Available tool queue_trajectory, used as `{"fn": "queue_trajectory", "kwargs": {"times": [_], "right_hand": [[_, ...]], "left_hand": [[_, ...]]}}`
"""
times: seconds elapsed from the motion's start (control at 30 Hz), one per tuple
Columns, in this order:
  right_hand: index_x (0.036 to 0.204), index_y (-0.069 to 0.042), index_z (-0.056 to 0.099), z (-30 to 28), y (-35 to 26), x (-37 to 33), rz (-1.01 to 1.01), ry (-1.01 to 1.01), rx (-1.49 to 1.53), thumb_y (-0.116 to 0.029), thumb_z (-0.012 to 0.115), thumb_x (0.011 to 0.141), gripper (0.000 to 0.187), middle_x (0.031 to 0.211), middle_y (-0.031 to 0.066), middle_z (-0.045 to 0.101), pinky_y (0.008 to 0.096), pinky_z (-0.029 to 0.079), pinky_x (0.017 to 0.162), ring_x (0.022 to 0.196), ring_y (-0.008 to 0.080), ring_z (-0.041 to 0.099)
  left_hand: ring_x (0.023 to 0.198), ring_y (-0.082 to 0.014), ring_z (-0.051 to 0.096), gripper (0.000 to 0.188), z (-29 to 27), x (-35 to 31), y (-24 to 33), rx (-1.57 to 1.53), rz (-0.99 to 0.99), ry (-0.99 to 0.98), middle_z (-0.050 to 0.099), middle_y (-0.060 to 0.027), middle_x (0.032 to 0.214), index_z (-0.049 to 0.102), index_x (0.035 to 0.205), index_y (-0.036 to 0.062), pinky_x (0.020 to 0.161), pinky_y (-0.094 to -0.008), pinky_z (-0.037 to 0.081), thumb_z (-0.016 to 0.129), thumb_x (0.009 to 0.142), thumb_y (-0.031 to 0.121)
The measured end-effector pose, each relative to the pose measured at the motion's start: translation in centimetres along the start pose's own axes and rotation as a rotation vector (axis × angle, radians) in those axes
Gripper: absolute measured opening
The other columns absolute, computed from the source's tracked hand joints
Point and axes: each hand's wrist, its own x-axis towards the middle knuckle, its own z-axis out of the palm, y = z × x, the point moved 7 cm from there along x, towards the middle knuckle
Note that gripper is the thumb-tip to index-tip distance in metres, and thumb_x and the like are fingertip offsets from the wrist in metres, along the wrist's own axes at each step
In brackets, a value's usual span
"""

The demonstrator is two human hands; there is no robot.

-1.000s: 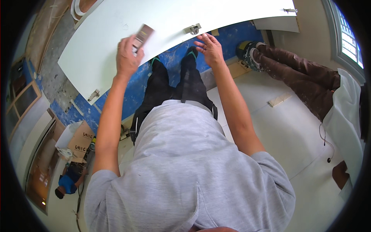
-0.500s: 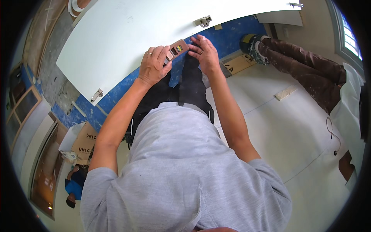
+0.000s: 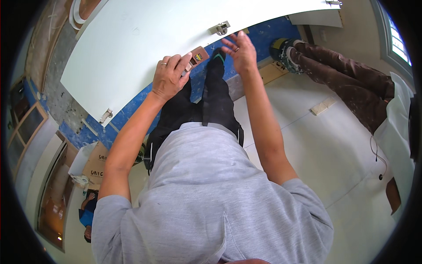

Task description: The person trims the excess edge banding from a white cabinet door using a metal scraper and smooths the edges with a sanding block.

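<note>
A white cabinet door (image 3: 127,39) with metal hinges lies in front of me. My left hand (image 3: 169,77) is closed around a small brown wooden hand plane (image 3: 198,57) with a yellow label, held at the door's near edge. Whether its sole touches that edge I cannot tell. My right hand (image 3: 241,50) is raised to the right of the plane, fingers apart, holding nothing. Closest to it on the door is the middle hinge (image 3: 222,28). Another hinge (image 3: 106,115) is fixed at the door's left corner.
A paint-spattered blue surface (image 3: 259,42) runs under the door. To the right are a person's legs in brown trousers (image 3: 343,79) and a pale block (image 3: 324,106) on the floor. Cardboard boxes (image 3: 94,165) stand at left, near another person in blue (image 3: 87,216).
My right hand has moved right and up, away from the plane. My left hand has shifted slightly left and nearer to me with the plane still in it.
</note>
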Motion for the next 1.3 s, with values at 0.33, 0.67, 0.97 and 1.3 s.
{"fn": "queue_trajectory", "kwargs": {"times": [0.33,0.67,0.97,1.3], "right_hand": [[0.136,0.002,0.048,-4.0,-6.0,6.1,-0.091,0.068,0.037,-0.026,0.045,0.111,0.038,0.122,0.0192,0.061,0.0518,0.058,0.096,0.111,0.0354,0.065],[0.129,0.008,0.05,-4.6,-5.4,6.8,-0.137,-0.015,0.061,-0.022,0.048,0.111,0.036,0.113,0.0178,0.06,0.0483,0.062,0.091,0.103,0.0349,0.068],[0.125,0.01,0.052,-4.7,-5.5,6.8,-0.145,-0.028,0.05,-0.022,0.05,0.11,0.035,0.112,0.0186,0.06,0.0477,0.063,0.091,0.103,0.0366,0.07],[0.127,0.009,0.051,-4.6,-5.6,6.5,-0.132,-0.029,0.051,-0.024,0.053,0.109,0.038,0.116,0.022,0.063,0.0465,0.062,0.092,0.105,0.0366,0.071]], "left_hand": [[0.095,-0.0302,0.058,0.069,0.8,1.8,0.8,-0.023,0.073,-0.014,0.06,-0.0123,0.11,0.058,0.143,0.0057,0.087,-0.0419,0.051,0.08,0.077,0.01],[0.094,-0.0299,0.057,0.067,1.6,3.6,1.8,0.0,0.111,-0.04,0.059,-0.0109,0.105,0.058,0.141,0.0003,0.085,-0.0415,0.051,0.078,0.078,0.009],[0.097,-0.0309,0.057,0.067,3.0,7.6,3.7,-0.02,0.142,-0.057,0.058,-0.0107,0.107,0.056,0.143,0.0009,0.086,-0.0414,0.051,0.077,0.08,0.013],[0.101,-0.0291,0.06,0.067,4.9,9.4,5.4,0.054,0.126,0.002,0.06,-0.0104,0.109,0.055,0.144,0.0015,0.087,-0.0407,0.052,0.076,0.081,0.016]]}}
